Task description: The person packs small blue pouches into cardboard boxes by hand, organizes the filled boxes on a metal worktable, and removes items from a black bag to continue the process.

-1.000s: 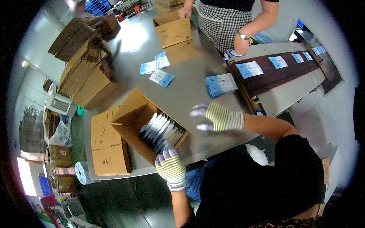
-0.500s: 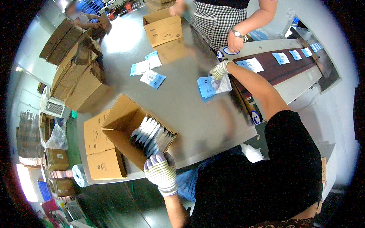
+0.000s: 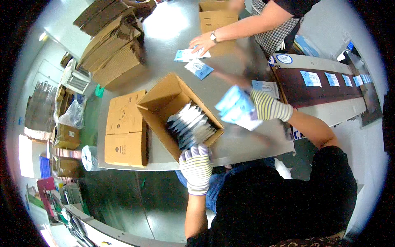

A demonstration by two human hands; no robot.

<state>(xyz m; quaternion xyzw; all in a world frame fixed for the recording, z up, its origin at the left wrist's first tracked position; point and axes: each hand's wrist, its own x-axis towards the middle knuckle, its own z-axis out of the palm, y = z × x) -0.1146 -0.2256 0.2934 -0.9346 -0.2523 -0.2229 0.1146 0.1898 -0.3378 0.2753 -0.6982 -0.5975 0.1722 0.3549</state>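
Observation:
An open cardboard box lies on the steel table, with several white and blue packets stacked upright inside. My left hand, in a striped glove, rests on the box's near corner at the table edge. My right hand, also gloved, grips a bundle of blue and white packets just right of the box, blurred by motion.
Another person's hand touches loose packets at the far side, beside a second open box. Flat cartons lie left of my box; folded cartons are piled far left. A conveyor with packets runs on the right.
My right hand reached to the conveyor side, picked up a bundle of packets and brought it back toward the box. The other person's arm now stretches over the table.

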